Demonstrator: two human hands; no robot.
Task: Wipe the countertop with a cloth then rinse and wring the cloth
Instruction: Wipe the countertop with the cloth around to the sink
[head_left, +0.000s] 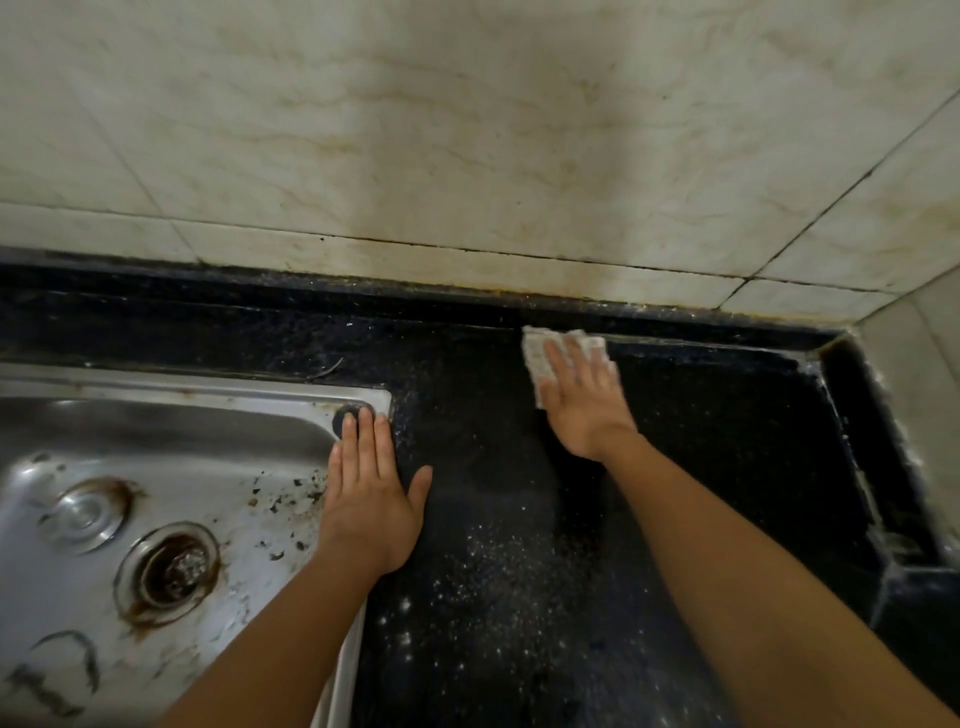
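Wiping step in hand. My right hand (582, 405) presses the cloth (537, 358) flat, fingers straight, at the back of the bench (493, 571) near the wall. Left hand (370, 499) lies flat and empty on the sink (156, 384) rim. White specks lie nearer me, so I judge the next stroke should draw the cloth forward over them.

A black speckled surface (493, 519) bears a white cloth (538, 358) near its back edge, a steel sink (208, 385) inset left
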